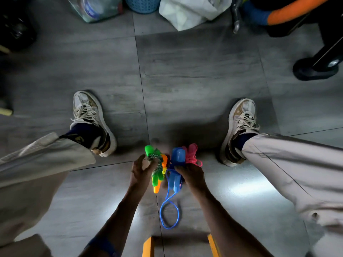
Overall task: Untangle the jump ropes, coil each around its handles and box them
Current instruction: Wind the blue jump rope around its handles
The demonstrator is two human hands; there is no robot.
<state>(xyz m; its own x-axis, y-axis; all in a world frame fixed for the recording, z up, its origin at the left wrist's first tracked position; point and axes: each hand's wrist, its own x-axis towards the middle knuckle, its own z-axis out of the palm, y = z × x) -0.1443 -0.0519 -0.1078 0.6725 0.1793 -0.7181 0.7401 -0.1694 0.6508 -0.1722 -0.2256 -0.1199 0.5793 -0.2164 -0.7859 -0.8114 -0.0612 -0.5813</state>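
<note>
Between my knees I hold a bunch of jump ropes above the floor. My left hand [139,172] grips a green-handled rope [150,150] with a braided green-white cord [157,166] wound on it, with orange and yellow handles [157,186] beside it. My right hand [191,176] is closed on the blue handles [177,156] and the pink rope coil [192,154]. A loop of blue cord [169,212] hangs loose below the hands. The orange edges of a box [148,246] show at the bottom.
My two feet in white sneakers [87,115] [239,125] rest on the grey tiled floor [185,71]. Far ahead are a white bag [187,12], a blue basket [143,4], a clear bag [96,8] and a chair wheel [315,69] at right.
</note>
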